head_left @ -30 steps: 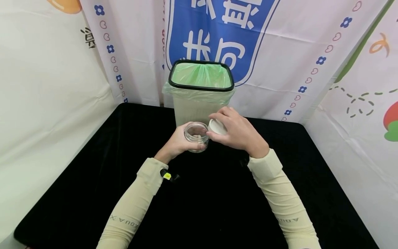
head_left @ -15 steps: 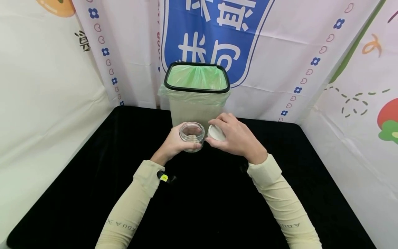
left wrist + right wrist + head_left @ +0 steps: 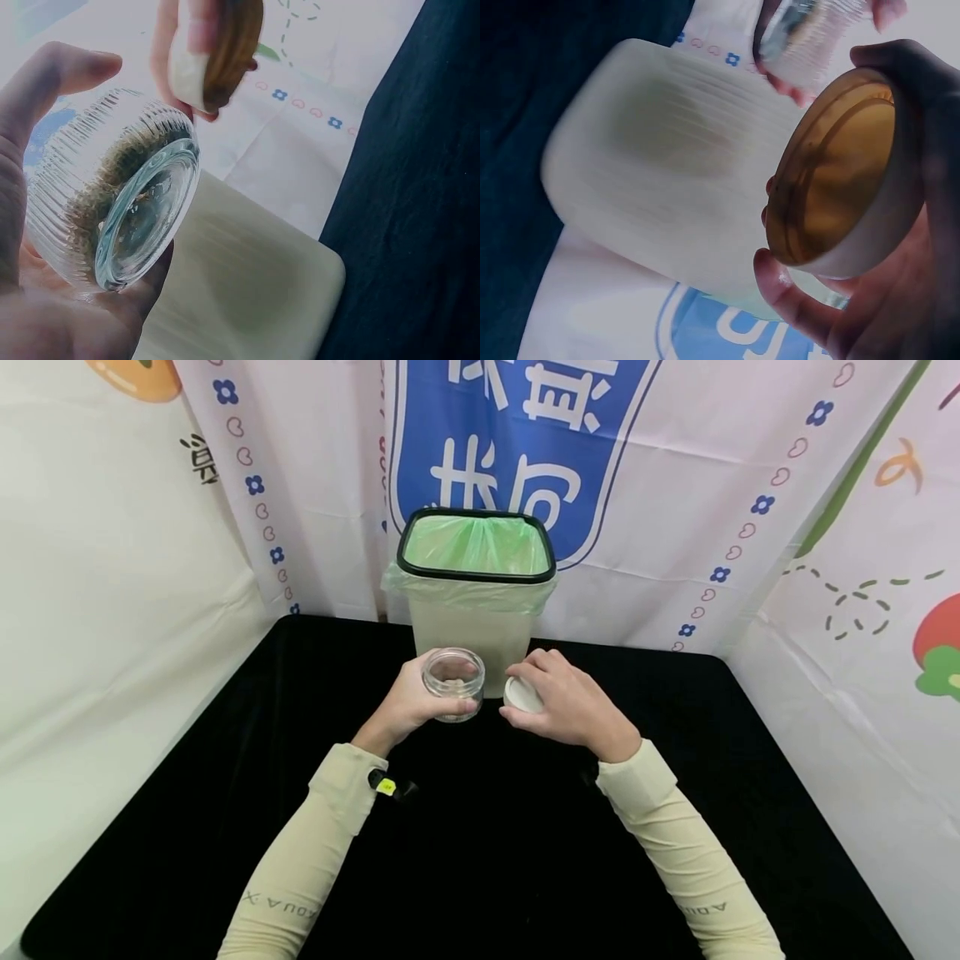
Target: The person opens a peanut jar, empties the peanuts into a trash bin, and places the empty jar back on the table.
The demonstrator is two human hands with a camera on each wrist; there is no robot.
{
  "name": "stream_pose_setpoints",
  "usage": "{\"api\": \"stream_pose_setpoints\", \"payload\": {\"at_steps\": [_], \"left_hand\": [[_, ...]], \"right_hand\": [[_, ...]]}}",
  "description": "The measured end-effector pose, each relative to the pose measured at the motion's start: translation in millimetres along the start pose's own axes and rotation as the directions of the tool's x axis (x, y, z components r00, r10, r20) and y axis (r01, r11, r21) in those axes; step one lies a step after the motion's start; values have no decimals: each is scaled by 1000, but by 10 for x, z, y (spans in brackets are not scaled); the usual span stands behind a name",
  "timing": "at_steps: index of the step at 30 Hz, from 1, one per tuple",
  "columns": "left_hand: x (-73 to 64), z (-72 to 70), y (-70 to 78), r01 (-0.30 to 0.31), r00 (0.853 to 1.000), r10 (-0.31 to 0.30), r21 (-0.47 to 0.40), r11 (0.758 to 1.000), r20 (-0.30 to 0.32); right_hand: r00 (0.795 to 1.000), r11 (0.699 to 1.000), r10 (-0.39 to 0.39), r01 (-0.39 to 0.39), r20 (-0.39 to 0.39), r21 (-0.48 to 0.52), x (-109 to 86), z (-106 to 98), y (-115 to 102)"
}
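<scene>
So the open jar [image 3: 112, 187] is gripped in the left hand [image 3: 408, 703], its lid [image 3: 522, 695] held nearby in the right hand [image 3: 566, 703], in front of the bin [image 3: 468, 622]. Uncapped stage, seemingly; steadiness is probably needed next, with pale bits [image 3: 454, 683] inside.

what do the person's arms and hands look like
The left hand and right hand are gloveless. The left sleeve and right sleeve are pale cream and close-fitting, with wide cuffs and grey lettering on each forearm. A small black device with a yellow label sits at the left wrist.
</scene>
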State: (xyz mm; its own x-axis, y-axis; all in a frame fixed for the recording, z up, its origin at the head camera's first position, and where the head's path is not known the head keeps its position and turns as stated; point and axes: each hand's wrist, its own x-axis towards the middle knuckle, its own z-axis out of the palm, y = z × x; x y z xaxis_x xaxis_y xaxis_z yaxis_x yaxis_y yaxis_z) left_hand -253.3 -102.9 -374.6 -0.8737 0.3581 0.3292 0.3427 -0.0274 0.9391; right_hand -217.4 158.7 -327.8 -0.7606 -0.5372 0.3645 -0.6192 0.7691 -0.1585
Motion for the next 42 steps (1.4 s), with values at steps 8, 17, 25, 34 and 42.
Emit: {"api": "stream_pose_setpoints", "payload": {"at_steps": [8,17,25,34,42], "left_hand": [[-7,-40,50,-7,1000,7,22,1000,-6],[-21,-67,104,-15,1000,15,20,1000,-8],[-48,-94,175,-8,1000,9,30,1000,-15],[-45,-85,205,-22,1000,22,20,1000,-13],[-35,-71,215,-28,1000,28,-3,1000,-9]], "right_hand": [[997,999,-49,49,58,10,-16,196,47],[990,998,-50,56,133,-37,-21,402,72],[983,996,-44,57,178,-69,-27,568,81],[964,997,-8,28,265,-72,-41,719,127],[934,996,37,-5,356,-89,-28,841,170]]}}
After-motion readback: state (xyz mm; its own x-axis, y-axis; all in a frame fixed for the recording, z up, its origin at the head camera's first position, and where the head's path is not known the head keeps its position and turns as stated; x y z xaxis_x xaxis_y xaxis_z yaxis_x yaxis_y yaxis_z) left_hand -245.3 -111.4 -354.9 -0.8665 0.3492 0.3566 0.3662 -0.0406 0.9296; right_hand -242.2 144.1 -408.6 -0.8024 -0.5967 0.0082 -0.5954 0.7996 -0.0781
